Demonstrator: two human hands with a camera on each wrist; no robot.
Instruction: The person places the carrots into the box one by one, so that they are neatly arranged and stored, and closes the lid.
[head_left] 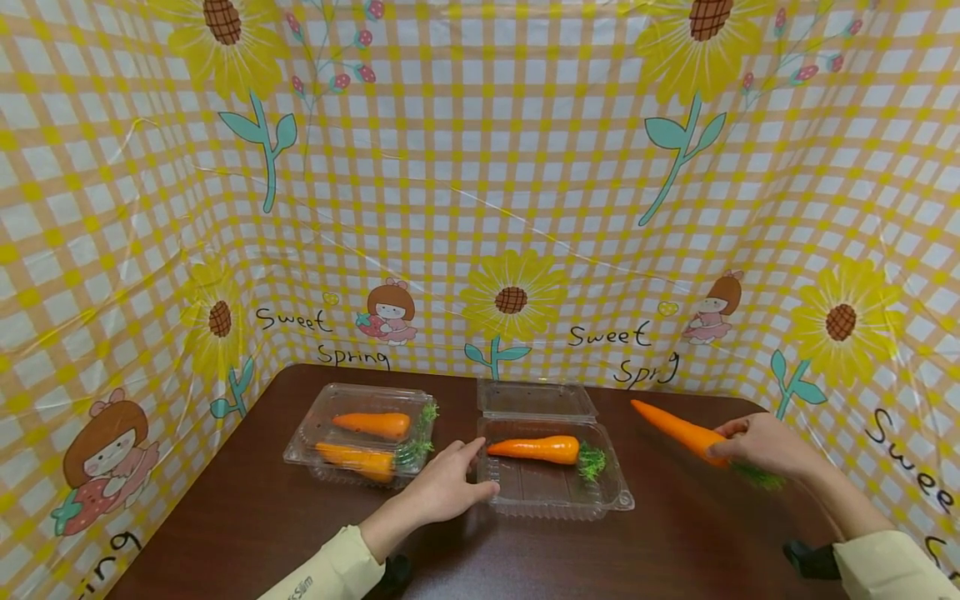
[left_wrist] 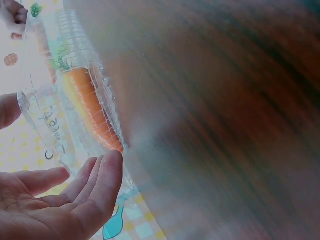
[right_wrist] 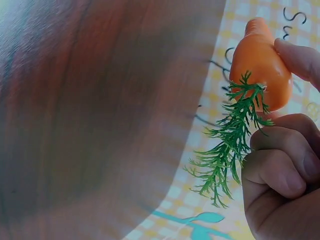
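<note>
In the head view, an open clear plastic container (head_left: 517,498) stands mid-table with its lid (head_left: 536,400) folded back. A carrot with a green leafy top (head_left: 536,449) lies inside it, tip pointing left. My left hand (head_left: 448,481) is at the container's left side, thumb and fingertips right at the rim; its fingers look extended in the left wrist view. Over the table on the right, my right hand (head_left: 768,446) pinches a second carrot (head_left: 678,429) near its thick end, tip pointing up and left. Green fronds (right_wrist: 230,135) hang from that carrot in the right wrist view.
Left of the open container, a lidded clear container (head_left: 318,417) holds two carrots, with green tops showing at its right side. The dark brown table (head_left: 225,533) backs onto a yellow checked cloth (head_left: 450,208), which also rises along both sides.
</note>
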